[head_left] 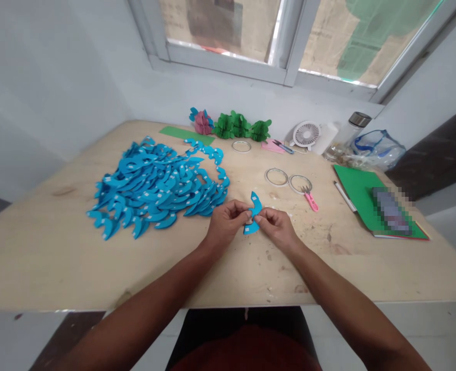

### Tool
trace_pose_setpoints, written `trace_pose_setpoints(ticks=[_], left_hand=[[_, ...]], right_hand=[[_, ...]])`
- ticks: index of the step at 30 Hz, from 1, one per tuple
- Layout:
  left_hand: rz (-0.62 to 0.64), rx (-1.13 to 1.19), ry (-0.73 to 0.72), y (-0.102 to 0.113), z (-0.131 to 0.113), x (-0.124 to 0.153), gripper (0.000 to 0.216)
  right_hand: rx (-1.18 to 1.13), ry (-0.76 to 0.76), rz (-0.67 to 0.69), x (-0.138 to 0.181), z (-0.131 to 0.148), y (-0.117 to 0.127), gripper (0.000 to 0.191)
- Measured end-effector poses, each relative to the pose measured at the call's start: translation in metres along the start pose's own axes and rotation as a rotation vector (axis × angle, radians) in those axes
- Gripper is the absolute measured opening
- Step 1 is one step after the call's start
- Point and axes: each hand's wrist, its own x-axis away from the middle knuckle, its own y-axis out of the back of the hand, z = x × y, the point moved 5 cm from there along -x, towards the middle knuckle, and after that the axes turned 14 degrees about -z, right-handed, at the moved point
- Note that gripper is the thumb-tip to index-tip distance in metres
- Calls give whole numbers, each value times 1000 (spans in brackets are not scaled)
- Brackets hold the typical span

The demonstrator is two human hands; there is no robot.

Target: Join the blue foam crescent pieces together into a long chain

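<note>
A curved blue paper piece (255,202) with small white patches near its two ends is held between my hands, just above the table. My left hand (228,221) pinches its left edge near the middle. From the other side, my right hand (277,226) grips the same piece with thumb and fingers. The fingertips of both hands hide part of its centre. To the left lies a large heap of similar blue paper pieces (154,180), many with white patches. A chain of them curls along the heap's right side.
Tape rolls (276,177), a pink-handled tool (310,200) and a white pen (344,196) lie on the wooden table (166,268). Along the back stand green paper shapes (239,125), a small fan (306,135) and a bottle (351,134). A green folder (361,198) lies right.
</note>
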Motion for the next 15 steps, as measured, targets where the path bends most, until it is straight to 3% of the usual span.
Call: trace_pose_setpoints(ticks=[10, 15], left_hand=[[-116, 64, 42, 4, -1, -2, 10], [-70, 114, 59, 2, 4, -4, 14]], right_hand=[[-66, -60, 77, 2, 2, -4, 32], [-96, -75, 35, 2, 1, -4, 32]])
